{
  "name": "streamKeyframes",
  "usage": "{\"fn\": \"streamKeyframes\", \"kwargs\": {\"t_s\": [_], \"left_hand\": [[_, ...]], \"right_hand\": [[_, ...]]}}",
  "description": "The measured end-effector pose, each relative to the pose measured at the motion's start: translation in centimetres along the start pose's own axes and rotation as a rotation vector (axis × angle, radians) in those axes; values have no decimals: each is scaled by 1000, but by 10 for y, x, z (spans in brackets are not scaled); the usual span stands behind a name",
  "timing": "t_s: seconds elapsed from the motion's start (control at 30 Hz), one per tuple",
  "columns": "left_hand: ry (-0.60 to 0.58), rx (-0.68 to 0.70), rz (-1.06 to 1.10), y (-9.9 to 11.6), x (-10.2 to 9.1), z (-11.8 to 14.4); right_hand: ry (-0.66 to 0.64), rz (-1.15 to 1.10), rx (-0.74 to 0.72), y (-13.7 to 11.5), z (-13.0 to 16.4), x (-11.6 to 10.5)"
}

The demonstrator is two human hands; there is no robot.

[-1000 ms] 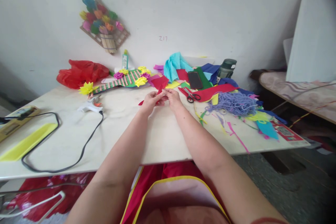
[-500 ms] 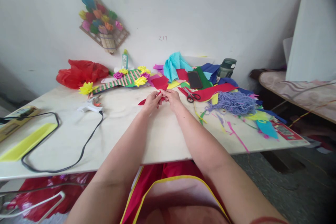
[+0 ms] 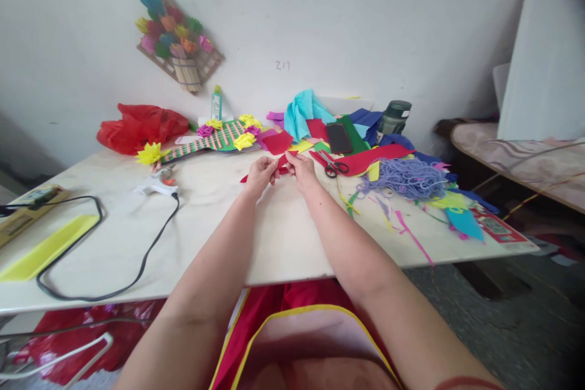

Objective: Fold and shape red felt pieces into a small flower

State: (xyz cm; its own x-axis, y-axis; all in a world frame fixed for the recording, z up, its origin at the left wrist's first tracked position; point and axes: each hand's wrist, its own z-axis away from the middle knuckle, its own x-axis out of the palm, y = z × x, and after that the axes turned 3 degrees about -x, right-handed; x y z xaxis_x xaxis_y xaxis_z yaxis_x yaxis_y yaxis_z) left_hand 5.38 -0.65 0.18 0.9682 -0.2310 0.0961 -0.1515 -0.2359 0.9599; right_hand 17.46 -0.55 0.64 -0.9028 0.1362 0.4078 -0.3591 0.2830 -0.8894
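Note:
Between my two hands, near the middle of the table, is a small piece of red paper [image 3: 282, 161]. My left hand [image 3: 264, 174] pinches it from the left, fingers closed. From the right, my right hand [image 3: 299, 169] grips its other side between thumb and fingers. Another red paper piece [image 3: 244, 179] lies on the table, partly hidden behind my left hand. Just beyond the hands sits a red paper square [image 3: 278, 142]. Black-handled scissors [image 3: 336, 167] rest on a red strip right of my right hand.
A white glue gun [image 3: 158, 186] with a black cord lies at left. Behind it is a guitar-shaped craft [image 3: 205, 145] with paper flowers. Purple yarn [image 3: 406, 180], a phone [image 3: 339, 138], coloured paper and a dark bottle [image 3: 395, 117] crowd the right side. A red plastic bag [image 3: 141, 128] stands back left.
My hands have moved slightly apart, and more of the red paper shows between them. The things on the table lie as before.

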Motion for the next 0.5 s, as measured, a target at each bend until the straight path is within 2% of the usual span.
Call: {"fn": "streamKeyframes", "kwargs": {"t_s": [0.27, 0.5], "left_hand": [[-66, -98, -56, 9, -7, 2], [49, 23, -201, 9, -11, -3]], "right_hand": [[8, 102, -73, -5, 2, 1], [-3, 172, -122, -2, -1, -2]]}}
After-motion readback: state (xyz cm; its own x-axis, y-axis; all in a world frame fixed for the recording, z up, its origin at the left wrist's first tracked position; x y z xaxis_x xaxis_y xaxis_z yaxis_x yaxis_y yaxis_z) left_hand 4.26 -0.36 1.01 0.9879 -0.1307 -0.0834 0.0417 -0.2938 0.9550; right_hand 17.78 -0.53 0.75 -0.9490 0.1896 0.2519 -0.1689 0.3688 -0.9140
